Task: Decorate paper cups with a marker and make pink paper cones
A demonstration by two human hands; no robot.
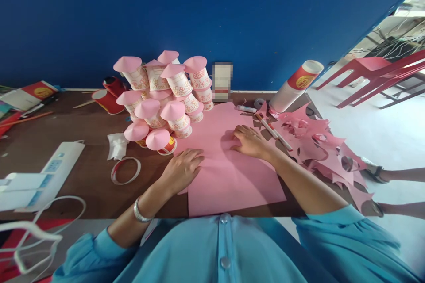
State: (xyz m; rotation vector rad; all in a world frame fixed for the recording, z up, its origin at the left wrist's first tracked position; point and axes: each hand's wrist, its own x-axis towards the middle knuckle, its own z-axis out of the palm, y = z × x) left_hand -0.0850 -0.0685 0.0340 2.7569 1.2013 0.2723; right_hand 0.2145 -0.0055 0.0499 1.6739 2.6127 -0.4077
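Note:
Large pink paper (229, 177) lies flat on the brown table in front of me, reaching the front edge. My left hand (183, 168) rests on its left side, fingers spread, holding nothing. On the upper right part of the paper lies my right hand (249, 141), fingers apart and slightly bent, also with nothing held. Just beyond my left hand stand several decorated paper cups (179, 84) with pink cone tops, stacked in a group. Markers (272, 130) lie right of my right hand, beside pink paper scraps (318, 141).
A tall stack of cups (292, 86) leans at the back right, near a tape roll (258, 103). On the left are a large tape ring (125, 170), a red cup (108, 101) and white boxes (53, 172). Blue wall behind; red stool (368, 68) and a person's legs at right.

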